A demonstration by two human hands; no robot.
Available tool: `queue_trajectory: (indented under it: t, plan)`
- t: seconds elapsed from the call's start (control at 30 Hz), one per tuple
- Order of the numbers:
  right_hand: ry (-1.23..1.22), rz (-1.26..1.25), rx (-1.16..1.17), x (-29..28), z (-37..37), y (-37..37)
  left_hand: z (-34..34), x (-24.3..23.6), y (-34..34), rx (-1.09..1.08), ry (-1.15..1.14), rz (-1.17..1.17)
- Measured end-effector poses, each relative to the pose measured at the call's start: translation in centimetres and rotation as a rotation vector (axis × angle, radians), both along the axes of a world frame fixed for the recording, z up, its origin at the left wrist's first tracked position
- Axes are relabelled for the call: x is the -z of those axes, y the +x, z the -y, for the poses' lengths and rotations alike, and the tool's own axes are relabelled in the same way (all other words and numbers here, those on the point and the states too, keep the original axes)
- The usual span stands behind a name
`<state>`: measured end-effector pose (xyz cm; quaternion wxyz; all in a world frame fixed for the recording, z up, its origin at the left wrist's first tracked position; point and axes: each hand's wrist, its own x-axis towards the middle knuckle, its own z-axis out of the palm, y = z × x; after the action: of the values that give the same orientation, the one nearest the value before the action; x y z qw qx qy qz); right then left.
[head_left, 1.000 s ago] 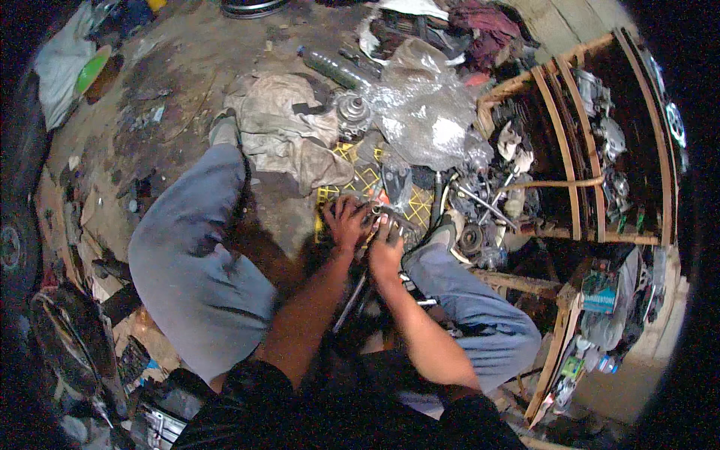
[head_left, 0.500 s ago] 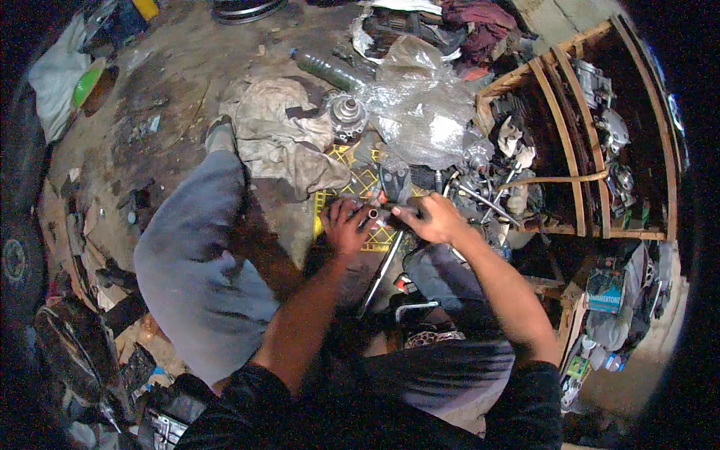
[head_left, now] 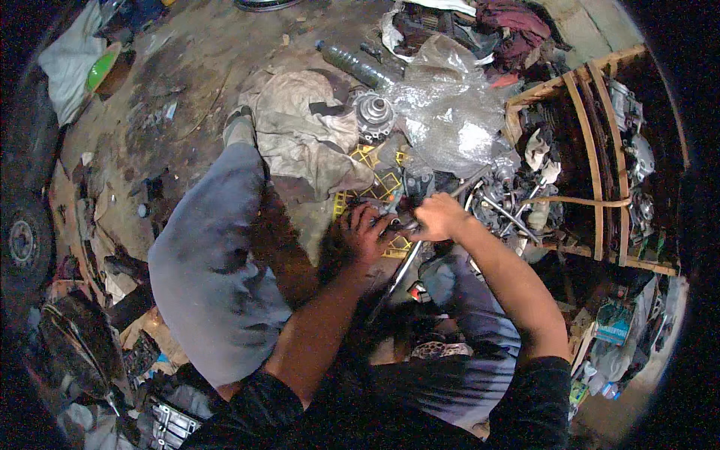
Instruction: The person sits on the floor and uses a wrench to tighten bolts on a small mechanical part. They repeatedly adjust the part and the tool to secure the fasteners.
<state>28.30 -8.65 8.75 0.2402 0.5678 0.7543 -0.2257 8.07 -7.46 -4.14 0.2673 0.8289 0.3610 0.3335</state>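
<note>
My left hand (head_left: 367,231) curls around a small dark metal part (head_left: 405,223), whose exact kind I cannot make out. Close against it on the right, my right hand (head_left: 441,217) is closed in a fist at the same part. A grey metal bar (head_left: 472,180) sticks out beyond the right fist toward the upper right; it seems to be in that hand, though its gripped end is hidden. Under both hands lies a yellow plastic crate (head_left: 385,184). A long shiny rod (head_left: 405,271) slants down below the hands.
Beyond the crate are a round metal housing (head_left: 373,116), a dirty cloth (head_left: 296,127), bubble wrap (head_left: 450,112) and a plastic bottle (head_left: 356,67). A wooden rack (head_left: 589,150) with metal parts stands at right. My bent leg (head_left: 217,262) is at left.
The right hand has gone from fingers stretched at the part to a closed fist, and the grey bar now shows beyond it. The whole view has shifted, moving the scene rightward.
</note>
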Motion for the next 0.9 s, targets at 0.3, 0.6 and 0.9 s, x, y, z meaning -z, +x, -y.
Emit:
queue_trajectory:
  t: [0.3, 0.6, 0.9]
  plan:
    - [0.027, 0.075, -0.252, -1.2, -2.9, 0.1, 0.5, 1.1, 0.5, -0.031, -0.007, 0.004]
    - [-0.015, 0.074, -0.471, -1.0, -5.5, -1.5, 0.8, 1.8, 0.3, -0.004, -0.074, -0.018]
    - [-0.064, 0.116, -0.132, -0.1, -3.6, -1.2, 0.4, 1.1, 0.0, 0.006, 0.02, -0.052]
